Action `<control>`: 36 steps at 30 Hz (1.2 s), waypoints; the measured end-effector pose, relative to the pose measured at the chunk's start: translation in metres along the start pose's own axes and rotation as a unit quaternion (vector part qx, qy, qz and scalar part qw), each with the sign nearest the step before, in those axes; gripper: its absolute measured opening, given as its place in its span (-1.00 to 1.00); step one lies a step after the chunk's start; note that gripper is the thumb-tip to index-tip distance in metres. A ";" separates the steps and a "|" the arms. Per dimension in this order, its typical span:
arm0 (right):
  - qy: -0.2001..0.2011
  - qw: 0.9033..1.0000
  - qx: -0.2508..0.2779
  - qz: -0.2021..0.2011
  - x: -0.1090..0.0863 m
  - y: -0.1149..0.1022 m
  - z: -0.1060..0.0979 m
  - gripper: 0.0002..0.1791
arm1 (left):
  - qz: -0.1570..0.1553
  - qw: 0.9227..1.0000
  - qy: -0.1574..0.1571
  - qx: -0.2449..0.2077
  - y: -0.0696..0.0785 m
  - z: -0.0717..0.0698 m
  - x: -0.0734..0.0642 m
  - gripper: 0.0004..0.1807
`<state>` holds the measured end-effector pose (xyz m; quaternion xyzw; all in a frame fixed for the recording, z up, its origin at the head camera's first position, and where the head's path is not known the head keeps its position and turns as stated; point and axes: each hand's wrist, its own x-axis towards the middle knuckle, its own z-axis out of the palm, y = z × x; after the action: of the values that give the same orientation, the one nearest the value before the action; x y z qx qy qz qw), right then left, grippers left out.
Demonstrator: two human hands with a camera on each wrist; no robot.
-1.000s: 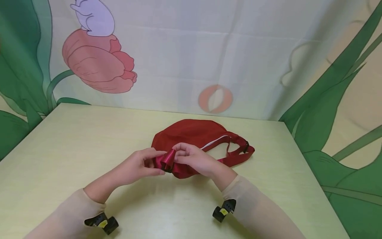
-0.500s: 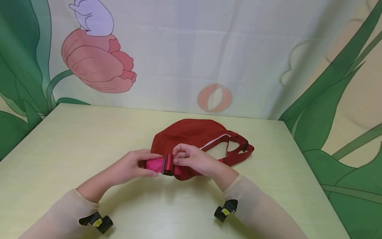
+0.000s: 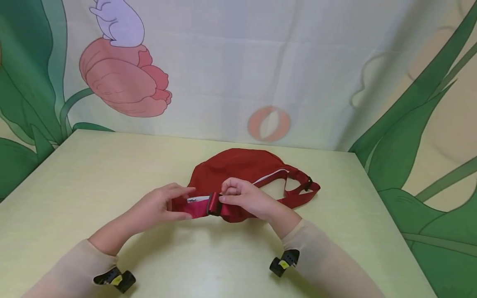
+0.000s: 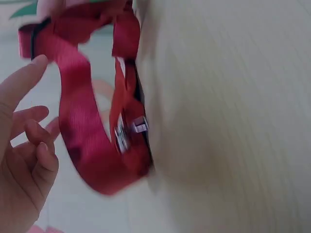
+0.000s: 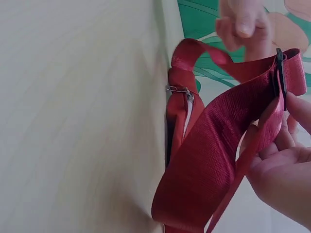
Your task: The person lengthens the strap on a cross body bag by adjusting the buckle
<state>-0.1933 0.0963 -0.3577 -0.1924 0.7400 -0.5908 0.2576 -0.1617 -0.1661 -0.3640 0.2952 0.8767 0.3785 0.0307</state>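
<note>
A red waist bag (image 3: 238, 167) lies on the table, its webbing strap (image 5: 209, 131) looping up in front of it. My right hand (image 3: 246, 198) pinches the strap at a black slider buckle (image 5: 280, 73), where the webbing forms a short folded loop. My left hand (image 3: 158, 209) is just left of the buckle, thumb and fingers apart around the strap's left part. In the left wrist view its fingers (image 4: 41, 155) are loosely bent beside the strap, holding nothing. A zipper with a metal pull (image 5: 180, 90) shows on the bag.
The pale table (image 3: 93, 174) extends around the bag. Behind it hangs a printed curtain (image 3: 208, 74) with a tulip and leaves. More strap with a second black buckle (image 3: 307, 183) lies at the bag's right end.
My left hand has moved left, away from the buckle, and let go of the strap. The folded loop at the buckle now stands flatter. My right hand stays at the buckle, slightly further right.
</note>
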 end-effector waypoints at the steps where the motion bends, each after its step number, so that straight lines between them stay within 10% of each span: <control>1: -0.003 1.000 0.003 -0.002 0.000 0.000 0.002 -0.83 | 0.005 1.000 -0.004 -0.004 0.003 0.003 0.001 -0.33; 9: -0.027 0.999 0.015 -0.023 0.001 -0.001 0.010 -0.83 | 0.017 0.987 -0.043 -0.155 0.020 0.021 0.011 -0.44; 27: -0.022 0.999 -0.024 -0.008 -0.007 -0.006 0.007 -0.83 | 0.009 0.996 -0.030 -0.090 0.006 0.001 0.000 -0.52; 36: 0.003 0.999 -0.050 0.007 -0.007 -0.006 0.005 -0.84 | 0.028 0.999 0.018 0.014 -0.005 -0.009 -0.008 -0.60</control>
<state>-0.1850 0.0949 -0.3518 -0.1976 0.7708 -0.5519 0.2494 -0.1599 -0.1793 -0.3628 0.3131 0.8737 0.3723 -0.0002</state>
